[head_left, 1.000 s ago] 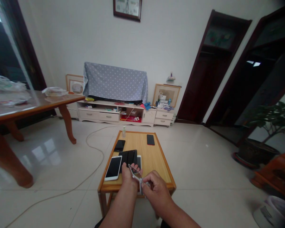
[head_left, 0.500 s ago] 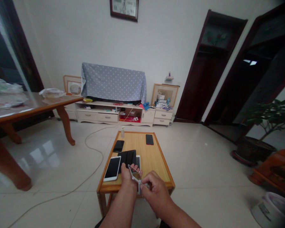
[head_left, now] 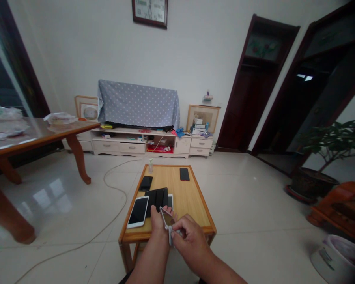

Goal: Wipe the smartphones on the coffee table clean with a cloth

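Note:
My left hand (head_left: 157, 221) is palm up below the near edge of the coffee table, with a phone (head_left: 167, 217) resting tilted in its grip. Against the phone's lower end, my right hand (head_left: 189, 233) pinches a pale grey-white piece (head_left: 170, 237), perhaps a cloth; its exact kind is unclear. Beyond my hands, a white-framed tablet (head_left: 138, 212) lies at the table's left edge. Beside it is a black folded case (head_left: 156, 198), partly over another white device (head_left: 170, 201). Farther back are a black phone (head_left: 146, 183) on the left and a dark phone (head_left: 184, 174) on the right.
The wooden coffee table (head_left: 192, 205) also holds a small pump bottle (head_left: 150, 165) at its far left corner. A cable (head_left: 124, 193) winds across the floor. A larger table (head_left: 77, 128) stands left; a potted plant (head_left: 316, 181) and a white bucket (head_left: 337, 258) stand right.
The view has shifted slightly, moving the room a little to the left. The pale piece has swung a bit left and down under the phone, with my right fingers still pinching it.

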{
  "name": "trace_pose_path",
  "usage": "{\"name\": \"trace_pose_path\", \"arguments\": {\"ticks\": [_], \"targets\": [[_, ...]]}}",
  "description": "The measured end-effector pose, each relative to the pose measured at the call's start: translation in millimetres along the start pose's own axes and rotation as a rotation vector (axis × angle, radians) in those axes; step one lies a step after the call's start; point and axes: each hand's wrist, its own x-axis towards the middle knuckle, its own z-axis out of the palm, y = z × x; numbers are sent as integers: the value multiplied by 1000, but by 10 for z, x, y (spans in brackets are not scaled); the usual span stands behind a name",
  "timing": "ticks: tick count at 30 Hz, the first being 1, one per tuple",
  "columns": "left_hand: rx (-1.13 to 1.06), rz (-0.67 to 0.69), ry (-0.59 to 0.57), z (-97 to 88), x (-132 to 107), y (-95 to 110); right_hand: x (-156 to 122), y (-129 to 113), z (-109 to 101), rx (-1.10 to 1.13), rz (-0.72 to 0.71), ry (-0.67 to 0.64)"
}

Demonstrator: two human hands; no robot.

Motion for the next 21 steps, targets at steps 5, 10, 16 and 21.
{"name": "trace_pose_path", "arguments": {"ticks": [5, 10, 16, 21], "targets": [[-37, -2, -50, 26, 25, 12, 57, -19, 35, 24, 9, -36], [-87, 7, -111, -21, 138, 97, -48, 198, 71, -2, 116, -35], [-138, -74, -275, 16, 253, 68, 80, 563, 241, 82, 260, -15], [-153, -93, -392, 37, 435, 240, 166, 1079, 407, 452, 540, -35]]}}
